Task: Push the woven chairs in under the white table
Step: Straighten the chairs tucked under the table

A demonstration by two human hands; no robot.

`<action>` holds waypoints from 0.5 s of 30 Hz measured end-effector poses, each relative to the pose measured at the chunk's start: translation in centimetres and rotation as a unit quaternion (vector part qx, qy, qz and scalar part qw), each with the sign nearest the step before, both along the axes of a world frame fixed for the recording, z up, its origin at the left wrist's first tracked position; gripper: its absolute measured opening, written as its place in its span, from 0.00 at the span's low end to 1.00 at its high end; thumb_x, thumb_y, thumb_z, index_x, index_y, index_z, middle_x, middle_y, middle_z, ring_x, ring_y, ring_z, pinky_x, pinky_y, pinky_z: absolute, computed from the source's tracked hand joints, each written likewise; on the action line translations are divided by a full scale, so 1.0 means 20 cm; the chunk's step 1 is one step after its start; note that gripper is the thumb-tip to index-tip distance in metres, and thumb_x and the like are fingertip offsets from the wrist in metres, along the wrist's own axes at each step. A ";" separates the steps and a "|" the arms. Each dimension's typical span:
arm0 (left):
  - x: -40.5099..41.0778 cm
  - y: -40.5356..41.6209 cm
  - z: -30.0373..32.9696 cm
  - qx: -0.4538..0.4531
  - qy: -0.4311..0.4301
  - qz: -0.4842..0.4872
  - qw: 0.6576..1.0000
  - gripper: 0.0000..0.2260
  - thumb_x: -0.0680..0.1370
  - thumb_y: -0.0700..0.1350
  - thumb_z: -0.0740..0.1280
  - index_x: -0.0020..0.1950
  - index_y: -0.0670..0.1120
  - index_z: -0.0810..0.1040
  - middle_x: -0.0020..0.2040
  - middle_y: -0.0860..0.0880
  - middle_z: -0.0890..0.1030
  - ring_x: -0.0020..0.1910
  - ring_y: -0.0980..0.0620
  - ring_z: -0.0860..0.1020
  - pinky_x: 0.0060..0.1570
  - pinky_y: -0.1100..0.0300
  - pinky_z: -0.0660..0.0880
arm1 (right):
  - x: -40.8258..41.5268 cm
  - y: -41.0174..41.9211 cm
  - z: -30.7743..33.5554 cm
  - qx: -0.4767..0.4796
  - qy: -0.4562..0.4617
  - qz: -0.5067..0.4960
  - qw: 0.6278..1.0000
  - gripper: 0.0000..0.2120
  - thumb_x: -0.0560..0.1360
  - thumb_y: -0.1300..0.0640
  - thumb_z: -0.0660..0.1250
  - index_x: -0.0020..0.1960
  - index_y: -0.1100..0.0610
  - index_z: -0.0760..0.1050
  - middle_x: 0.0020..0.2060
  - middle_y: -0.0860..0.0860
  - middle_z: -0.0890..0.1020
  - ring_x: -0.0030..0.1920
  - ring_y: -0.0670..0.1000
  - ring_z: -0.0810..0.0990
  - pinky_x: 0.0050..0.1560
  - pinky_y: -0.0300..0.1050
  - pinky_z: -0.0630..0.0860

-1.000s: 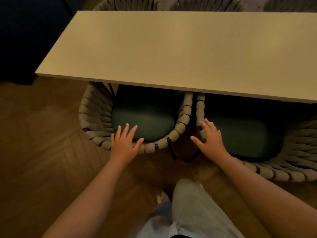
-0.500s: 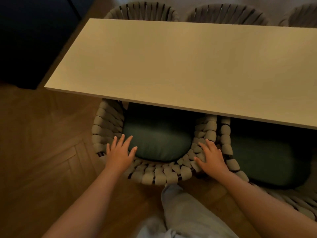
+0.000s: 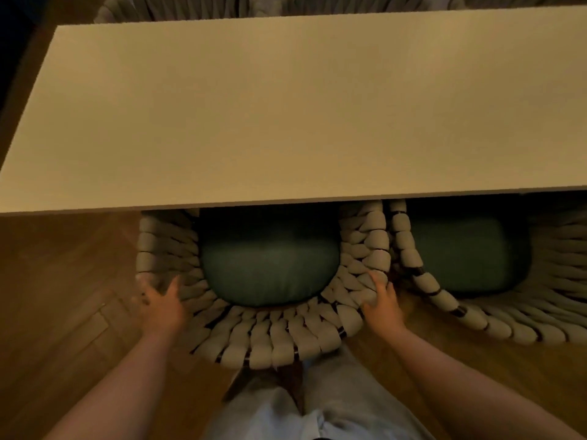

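Note:
The white table (image 3: 286,115) fills the upper view. A woven chair (image 3: 279,341) with a dark green cushion (image 3: 266,268) stands straight ahead, its front half hidden under the table's near edge. My left hand (image 3: 162,304) lies on the left of its curved woven back, fingers spread and blurred. My right hand (image 3: 382,304) rests on the right of that back, fingers bent over the weave. A second woven chair (image 3: 444,300) with a green cushion stands to the right, also partly under the table.
More woven chairs (image 3: 197,7) show beyond the table's far edge. Herringbone wood floor (image 3: 63,296) spreads left. My legs in light trousers (image 3: 317,414) stand just behind the near chair. A dark piece of furniture sits at far upper left.
I have stepped closer, so table and chair loom larger. My right hand shifted from the right chair to the near chair's right side. Both hands now rest on one chair.

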State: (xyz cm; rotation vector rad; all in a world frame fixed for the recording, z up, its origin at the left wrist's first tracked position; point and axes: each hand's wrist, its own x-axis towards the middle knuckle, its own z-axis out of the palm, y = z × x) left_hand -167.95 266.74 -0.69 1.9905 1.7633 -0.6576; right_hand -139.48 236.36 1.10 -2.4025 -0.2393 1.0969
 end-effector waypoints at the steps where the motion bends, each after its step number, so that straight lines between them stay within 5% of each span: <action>1: -0.03 0.04 -0.04 -0.015 0.000 0.024 1.000 0.32 0.78 0.49 0.64 0.78 0.60 0.50 0.78 0.39 0.45 0.75 0.31 0.51 0.70 0.34 0.57 | -0.03 0.02 0.00 0.008 0.009 -0.015 1.000 0.34 0.78 0.62 0.64 0.78 0.47 0.53 0.77 0.56 0.45 0.76 0.60 0.54 0.71 0.51 0.62; 3: -0.05 0.09 -0.09 0.004 -0.002 0.058 0.998 0.37 0.77 0.55 0.64 0.78 0.60 0.43 0.73 0.35 0.61 0.68 0.32 0.65 0.66 0.38 0.65 | -0.06 0.07 -0.02 0.015 0.010 -0.056 0.998 0.33 0.78 0.61 0.65 0.77 0.50 0.54 0.77 0.57 0.46 0.75 0.60 0.56 0.70 0.47 0.61; 5: -0.07 0.14 -0.09 0.008 -0.029 0.082 0.996 0.31 0.79 0.48 0.64 0.78 0.50 0.52 0.69 0.36 0.67 0.66 0.35 0.69 0.64 0.45 0.68 | -0.08 0.12 -0.03 0.016 0.011 -0.119 0.993 0.30 0.78 0.59 0.64 0.77 0.52 0.57 0.76 0.56 0.47 0.73 0.60 0.59 0.68 0.44 0.61; 8: -0.10 0.26 -0.10 -0.055 -0.052 0.086 0.993 0.22 0.79 0.41 0.62 0.74 0.41 0.65 0.69 0.35 0.68 0.66 0.36 0.69 0.66 0.49 0.68 | -0.10 0.18 -0.06 -0.023 -0.037 -0.133 0.990 0.28 0.78 0.64 0.62 0.75 0.51 0.62 0.76 0.55 0.50 0.72 0.61 0.60 0.71 0.51 0.61; 15: -0.20 0.39 -0.11 -0.064 -0.079 0.013 0.995 0.22 0.79 0.39 0.59 0.74 0.47 0.66 0.70 0.35 0.67 0.69 0.38 0.65 0.65 0.51 0.67 | -0.24 0.29 -0.08 -0.062 -0.076 -0.151 0.984 0.28 0.77 0.69 0.59 0.72 0.47 0.65 0.75 0.54 0.52 0.70 0.62 0.64 0.62 0.52 0.70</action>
